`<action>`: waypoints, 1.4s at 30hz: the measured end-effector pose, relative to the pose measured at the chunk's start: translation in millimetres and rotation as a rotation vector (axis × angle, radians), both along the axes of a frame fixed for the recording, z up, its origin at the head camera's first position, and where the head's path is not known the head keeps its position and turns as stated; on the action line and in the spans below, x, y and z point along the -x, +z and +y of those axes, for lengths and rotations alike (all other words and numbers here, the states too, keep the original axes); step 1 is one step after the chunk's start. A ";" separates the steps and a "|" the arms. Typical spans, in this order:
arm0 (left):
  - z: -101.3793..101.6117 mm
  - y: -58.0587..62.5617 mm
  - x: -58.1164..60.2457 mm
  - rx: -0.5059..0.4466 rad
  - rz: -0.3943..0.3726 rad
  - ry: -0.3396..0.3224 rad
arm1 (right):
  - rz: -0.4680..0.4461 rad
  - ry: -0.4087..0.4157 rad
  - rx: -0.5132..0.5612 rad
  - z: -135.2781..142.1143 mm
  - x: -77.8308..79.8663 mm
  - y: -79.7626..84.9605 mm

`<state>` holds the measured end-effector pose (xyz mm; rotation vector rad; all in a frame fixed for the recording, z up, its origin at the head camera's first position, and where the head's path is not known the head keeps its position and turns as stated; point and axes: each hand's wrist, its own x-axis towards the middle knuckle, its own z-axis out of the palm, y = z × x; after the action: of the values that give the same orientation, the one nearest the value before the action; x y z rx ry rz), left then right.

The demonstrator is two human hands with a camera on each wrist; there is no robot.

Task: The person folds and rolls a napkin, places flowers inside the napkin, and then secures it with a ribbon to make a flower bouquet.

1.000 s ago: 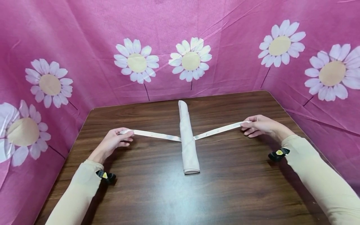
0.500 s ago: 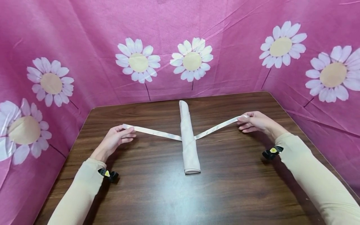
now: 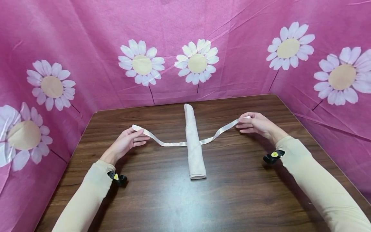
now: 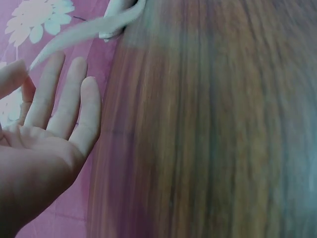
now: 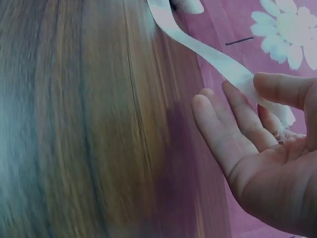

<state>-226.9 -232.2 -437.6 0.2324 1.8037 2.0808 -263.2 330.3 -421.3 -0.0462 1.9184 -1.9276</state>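
Note:
A rolled pale cloth (image 3: 193, 141) lies lengthwise on the table, pointing away from me. Under its middle passes a white satin ribbon (image 3: 174, 144), showing on both sides of the roll. My left hand (image 3: 126, 141) pinches the left end of the ribbon between thumb and index finger, its other fingers extended. The right end is pinched by my right hand (image 3: 258, 125), with a frayed tip visible in the right wrist view beyond the thumb. Both ribbon halves hang slack, rising from the roll to my hands.
The brown wood-grain table (image 3: 145, 199) fills the lower view. A pink curtain (image 3: 174, 19) printed with white daisies surrounds its back and sides.
Both hands have moved inward toward the roll, raising the ribbon ends a little. The ribbon went from nearly straight to sagging curves. The roll has stayed in place.

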 end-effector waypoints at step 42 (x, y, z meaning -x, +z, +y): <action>39.1 -6.0 10.9 0.206 0.060 -0.041 | 0.132 0.082 -0.077 -69.1 11.6 -10.6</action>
<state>-237.8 -193.0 -443.5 0.2754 2.0139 1.8622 -274.8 261.2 -431.9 -0.2320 2.0404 -1.8364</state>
